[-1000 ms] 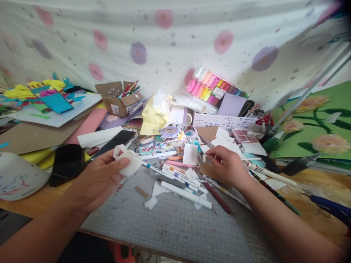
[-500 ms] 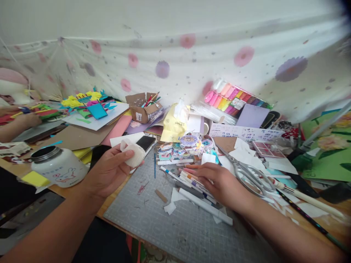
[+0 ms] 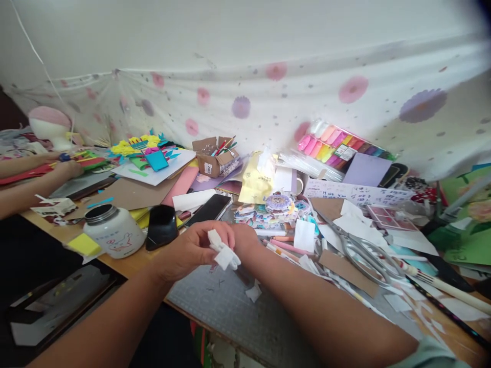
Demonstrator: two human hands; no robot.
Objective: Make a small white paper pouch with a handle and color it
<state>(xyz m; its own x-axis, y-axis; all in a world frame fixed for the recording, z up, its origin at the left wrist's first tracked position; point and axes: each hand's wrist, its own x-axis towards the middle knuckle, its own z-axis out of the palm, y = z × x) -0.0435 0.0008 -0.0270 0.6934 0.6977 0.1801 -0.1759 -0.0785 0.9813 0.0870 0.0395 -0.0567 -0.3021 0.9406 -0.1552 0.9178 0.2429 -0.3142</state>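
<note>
My left hand [image 3: 195,250] is closed on a folded white tissue [image 3: 225,255], its loose end sticking out toward me. My right hand [image 3: 243,241] is crossed over to it, just behind the tissue. Its fingers are hidden behind my left hand, so I cannot tell whether they grip anything. Both hands are over the grey cutting mat [image 3: 207,306]. A small white paper scrap [image 3: 253,291] lies on the mat below my right wrist. Several markers [image 3: 286,250] lie to the right of my right hand, partly covered by the forearm.
A white jar [image 3: 118,237] and a black phone-like object [image 3: 161,227] stand left of my hands. Large scissors [image 3: 356,250], a cardboard piece [image 3: 347,273] and scraps crowd the right. Behind are paper cutouts [image 3: 268,214], a cardboard box [image 3: 215,158] and another person's hands [image 3: 67,168] far left.
My right hand has left the markers and moved left to my left hand. The markers and scraps now lie further right, and the tissue is turned in my left hand. The view has shifted.
</note>
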